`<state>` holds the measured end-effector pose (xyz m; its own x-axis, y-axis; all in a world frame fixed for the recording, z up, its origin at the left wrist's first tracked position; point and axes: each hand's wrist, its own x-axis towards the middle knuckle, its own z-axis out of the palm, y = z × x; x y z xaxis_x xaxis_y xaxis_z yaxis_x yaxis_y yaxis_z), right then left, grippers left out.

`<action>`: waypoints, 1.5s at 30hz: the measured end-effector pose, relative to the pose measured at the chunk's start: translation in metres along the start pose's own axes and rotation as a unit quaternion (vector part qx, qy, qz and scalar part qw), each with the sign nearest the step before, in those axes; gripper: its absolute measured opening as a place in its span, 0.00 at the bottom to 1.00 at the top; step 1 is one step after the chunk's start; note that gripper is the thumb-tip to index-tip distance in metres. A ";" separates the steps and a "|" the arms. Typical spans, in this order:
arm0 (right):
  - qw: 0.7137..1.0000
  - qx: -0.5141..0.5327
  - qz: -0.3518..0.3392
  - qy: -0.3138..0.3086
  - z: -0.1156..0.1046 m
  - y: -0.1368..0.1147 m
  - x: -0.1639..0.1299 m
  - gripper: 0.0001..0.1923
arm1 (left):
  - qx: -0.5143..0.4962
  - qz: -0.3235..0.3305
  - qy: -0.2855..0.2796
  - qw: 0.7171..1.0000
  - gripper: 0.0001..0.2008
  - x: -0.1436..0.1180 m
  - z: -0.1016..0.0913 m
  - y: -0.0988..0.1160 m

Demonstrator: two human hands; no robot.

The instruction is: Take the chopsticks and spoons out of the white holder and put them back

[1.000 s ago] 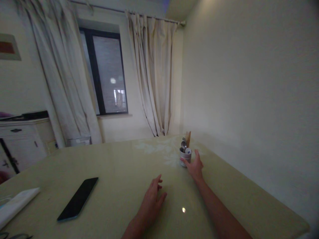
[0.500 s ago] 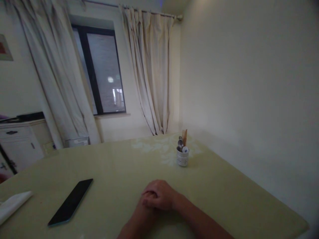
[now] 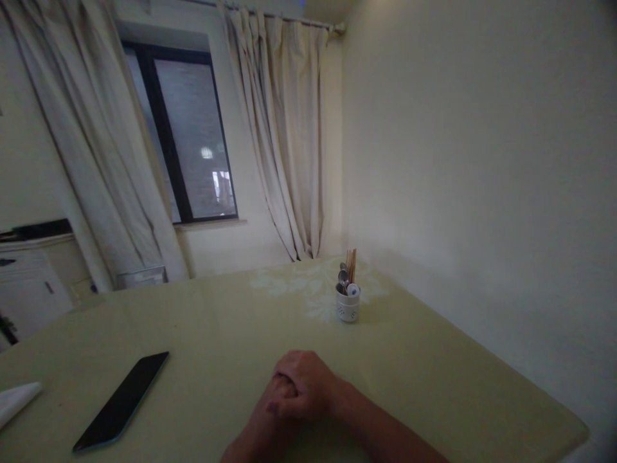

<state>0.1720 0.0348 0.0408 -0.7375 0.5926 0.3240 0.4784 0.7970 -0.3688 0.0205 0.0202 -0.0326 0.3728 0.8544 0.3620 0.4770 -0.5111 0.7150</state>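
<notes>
My right hand (image 3: 308,382) lies on top of my left hand (image 3: 270,418), both resting together on the pale green table (image 3: 216,321) near its front edge. Neither hand holds anything; the fingers are curled over each other. A small white cutlery holder (image 3: 348,306) with spoons and chopsticks stands upright farther back on the table, well apart from my hands. A black phone (image 3: 123,399) lies flat to the left of my hands.
A white folded cloth or paper (image 3: 14,402) lies at the far left edge. The table's right side runs along a plain wall (image 3: 482,161). Behind the table hang pale curtains (image 3: 284,141) beside a dark window (image 3: 186,128); a white cabinet (image 3: 29,289) stands at left.
One second ago my right hand was at the cutlery holder and my left was flat on the table. Both have drawn back and now rest clasped. The view has shifted slightly right.
</notes>
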 end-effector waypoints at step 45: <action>0.771 0.152 0.324 0.526 -0.028 0.174 -0.034 0.47 | 0.125 -0.035 0.094 0.987 0.33 0.002 -0.045 0.045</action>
<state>0.2937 0.1569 -0.0102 0.4817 0.7497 0.4538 0.3317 0.3233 -0.8863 0.0066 0.0038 0.0275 0.1885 0.8792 0.4377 0.6866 -0.4366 0.5813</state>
